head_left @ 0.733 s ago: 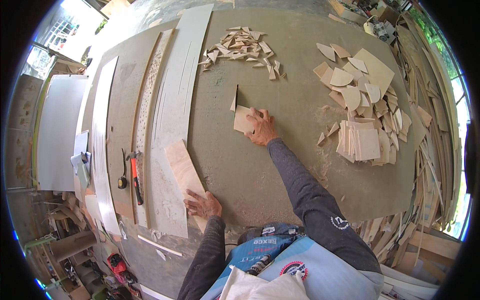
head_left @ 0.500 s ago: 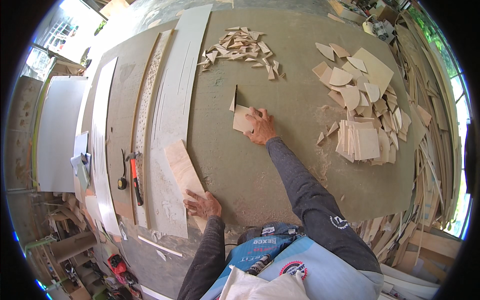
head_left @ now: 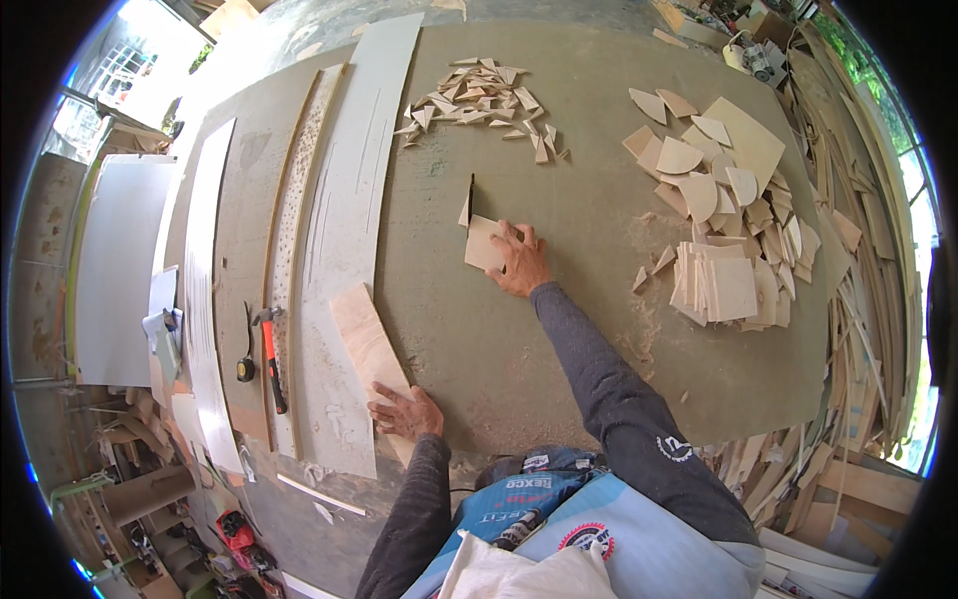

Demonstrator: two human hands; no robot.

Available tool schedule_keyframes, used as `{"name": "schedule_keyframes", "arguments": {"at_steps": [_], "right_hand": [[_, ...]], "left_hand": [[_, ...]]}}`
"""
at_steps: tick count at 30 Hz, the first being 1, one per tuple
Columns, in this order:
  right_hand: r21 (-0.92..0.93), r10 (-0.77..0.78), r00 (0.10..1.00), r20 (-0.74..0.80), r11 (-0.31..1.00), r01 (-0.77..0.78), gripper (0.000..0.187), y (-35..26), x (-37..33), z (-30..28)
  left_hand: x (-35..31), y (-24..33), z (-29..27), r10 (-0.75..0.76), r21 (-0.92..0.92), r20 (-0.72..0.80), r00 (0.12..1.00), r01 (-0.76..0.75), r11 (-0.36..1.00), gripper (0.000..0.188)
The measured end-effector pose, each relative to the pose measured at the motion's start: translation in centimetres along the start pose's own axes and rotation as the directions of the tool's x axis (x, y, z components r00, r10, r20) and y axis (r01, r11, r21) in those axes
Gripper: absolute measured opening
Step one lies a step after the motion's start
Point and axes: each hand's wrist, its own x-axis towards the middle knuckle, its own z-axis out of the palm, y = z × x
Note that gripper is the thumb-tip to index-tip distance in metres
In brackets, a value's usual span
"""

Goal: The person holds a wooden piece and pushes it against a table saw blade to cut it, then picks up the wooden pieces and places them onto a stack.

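Note:
My right hand (head_left: 519, 260) has its bent fingers on a small pale plywood piece (head_left: 483, 243), pressing and gripping it at its right side. The piece lies against a thin dark saw blade (head_left: 471, 195) that stands up through the tabletop. A narrow wood offcut (head_left: 463, 214) sits just left of the blade. Nearer to me, my left hand (head_left: 406, 410) rests with spread fingers on a longer plywood strip (head_left: 363, 325). That strip lies slantwise, partly over a long white board.
Small pointed offcuts (head_left: 479, 95) are heaped at the far middle. On the right are a pile of curved plywood pieces (head_left: 704, 195) and a stack of squarer ones (head_left: 733, 288). Toward the left lie the white board (head_left: 344, 170), a hammer (head_left: 269, 349) and a tape measure (head_left: 244, 369).
The whole view has shifted very slightly. Both hands and the plywood keep their places, with no clear movement against the blade.

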Motion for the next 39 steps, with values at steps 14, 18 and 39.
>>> {"name": "schedule_keyframes", "arguments": {"at_steps": [14, 18, 39], "right_hand": [[-0.039, 0.005, 1.0, -0.007, 0.999, -0.006, 0.067, -0.3, 0.3, 0.0], [-0.05, 0.028, 1.0, -0.008, 0.998, -0.028, 0.066, -0.4, 0.7, 0.1], [-0.007, -0.005, 1.0, -0.021, 1.0, 0.005, 0.066, -0.3, 0.0, 0.5]], "left_hand": [[0.3, -0.4, 0.9, 0.002, 0.015, -0.025, 1.0, -0.002, 1.0, 0.094], [0.2, -0.4, 0.8, 0.001, 0.005, -0.02, 1.0, -0.001, 1.0, 0.094], [0.1, -0.4, 0.5, 0.015, -0.007, -0.007, 1.0, -0.015, 1.0, 0.092]]}}
